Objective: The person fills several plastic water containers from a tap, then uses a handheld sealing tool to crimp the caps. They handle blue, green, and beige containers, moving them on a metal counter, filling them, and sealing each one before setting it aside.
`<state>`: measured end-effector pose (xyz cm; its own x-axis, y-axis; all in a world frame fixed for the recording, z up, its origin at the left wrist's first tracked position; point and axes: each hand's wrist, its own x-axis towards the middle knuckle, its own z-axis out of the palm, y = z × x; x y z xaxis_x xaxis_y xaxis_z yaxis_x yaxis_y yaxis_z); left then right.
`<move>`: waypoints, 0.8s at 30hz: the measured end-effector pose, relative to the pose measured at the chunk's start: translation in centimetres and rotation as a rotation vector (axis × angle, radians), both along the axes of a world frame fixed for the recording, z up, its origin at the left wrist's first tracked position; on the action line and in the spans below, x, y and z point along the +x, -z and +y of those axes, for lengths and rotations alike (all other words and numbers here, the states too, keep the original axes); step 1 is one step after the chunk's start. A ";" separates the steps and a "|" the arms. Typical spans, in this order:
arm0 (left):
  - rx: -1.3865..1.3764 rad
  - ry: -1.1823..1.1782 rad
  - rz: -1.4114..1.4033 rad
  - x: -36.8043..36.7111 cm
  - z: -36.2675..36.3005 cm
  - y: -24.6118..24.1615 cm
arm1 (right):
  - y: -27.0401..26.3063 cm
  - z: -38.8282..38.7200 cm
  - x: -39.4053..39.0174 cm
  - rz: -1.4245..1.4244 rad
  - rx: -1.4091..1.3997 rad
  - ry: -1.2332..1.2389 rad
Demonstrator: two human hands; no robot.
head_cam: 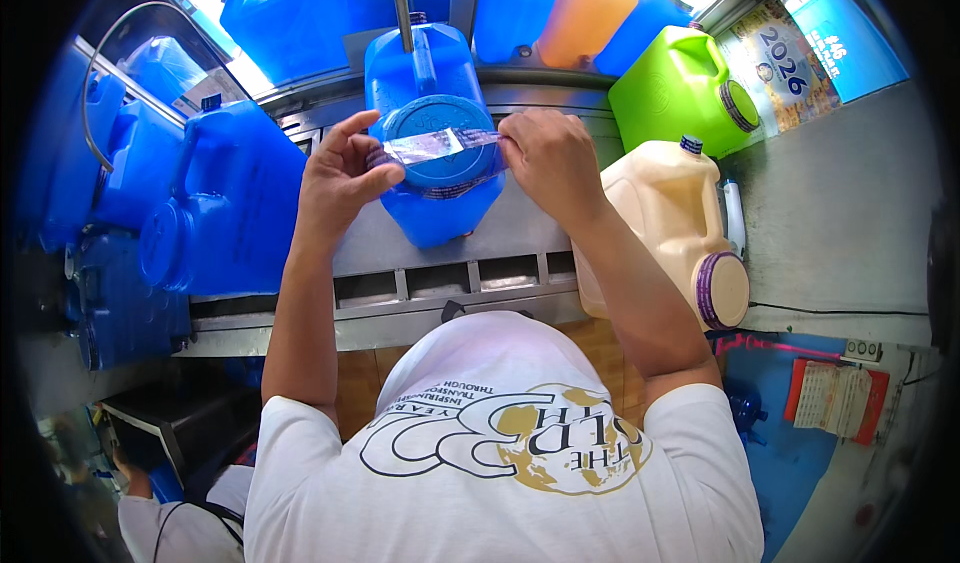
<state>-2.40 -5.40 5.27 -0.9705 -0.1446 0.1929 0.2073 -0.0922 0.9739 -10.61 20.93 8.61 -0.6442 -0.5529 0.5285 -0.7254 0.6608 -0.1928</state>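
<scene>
A translucent blue plastic water jug [442, 214] lies under a metal spout [403, 8], its wide round screw cap [442, 117] facing up toward me. Water drops dot its upper surface. Across the cap stretches a clear printed plastic seal band [427, 147], part of it looping along the cap's lower rim. My right hand [551, 158] pinches the band's right end between thumb and curled fingers. At the cap's left side, my left hand [341, 165] has its thumb and bent fingers around the band's other end, with the index finger raised.
A blue jug [247, 195] stands left on the steel counter [517, 225]. To the right are a cream jug [660, 210] and a green jug [660, 90]. More jugs, including an orange one [589, 12], line the back. Another person's arm [133, 477] shows at lower left.
</scene>
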 end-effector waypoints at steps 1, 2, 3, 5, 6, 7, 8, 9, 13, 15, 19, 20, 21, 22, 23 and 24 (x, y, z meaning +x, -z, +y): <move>-0.102 -0.073 0.030 -1.0 0.0 0.2 | -0.1 -0.5 -0.6 -0.038 -0.003 0.015; -0.207 -0.138 0.050 -2.0 -0.1 0.2 | -0.3 -1.0 -1.2 -0.081 -0.004 0.035; -0.320 -0.191 0.036 -2.8 -0.3 0.1 | -0.6 -1.3 -1.8 -0.113 -0.008 0.042; -0.554 -0.280 -0.017 -4.0 -0.6 -0.3 | -1.2 -1.9 -3.0 -0.206 -0.012 0.076; -0.571 -0.263 -0.019 -4.4 -0.8 -0.5 | -1.5 -2.1 -3.5 -0.246 -0.004 0.069; -0.623 -0.239 -0.060 -4.6 -1.0 -0.7 | -1.9 -2.4 -3.9 -0.302 0.008 0.074; -0.669 -0.220 -0.104 -4.8 -1.2 -0.8 | -2.1 -2.5 -4.1 -0.360 0.014 0.075; -0.716 -0.201 -0.145 -4.8 -1.3 -1.0 | -2.3 -2.6 -4.2 -0.352 0.030 0.082; -0.834 -0.243 -0.052 -4.7 -1.6 -1.1 | -2.4 -2.9 -4.4 -0.179 0.042 0.053; -0.808 -0.247 -0.050 -4.5 -1.4 -1.1 | -2.2 -3.0 -4.4 -0.122 0.073 0.040; -0.884 -0.277 -0.088 -4.0 -0.6 -2.0 | -2.1 -3.0 -4.8 -0.312 0.113 0.045; -0.905 -0.281 -0.107 -3.9 -0.5 -2.4 | -2.2 -2.9 -5.1 -0.406 0.109 0.063; -0.923 -0.265 -0.164 -3.8 -0.2 -2.8 | -2.5 -2.5 -5.6 -0.471 0.084 0.003; -0.954 -0.215 -0.268 -4.0 -0.2 -3.3 | -2.9 -1.9 -6.3 -0.551 0.073 -0.033; -0.978 -0.145 -0.409 -4.2 -0.3 -3.9 | -3.3 -1.0 -7.0 -0.645 0.069 -0.043; -0.987 -0.127 -0.516 -4.4 0.1 -4.2 | -3.8 1.0 -7.6 -0.596 0.009 -0.100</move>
<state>-6.76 -5.33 9.48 -0.9563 -0.2546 -0.1436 -0.2897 0.7611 0.5804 -18.21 21.93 12.38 -0.7728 -0.6285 0.0876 -0.5527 0.5988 -0.5797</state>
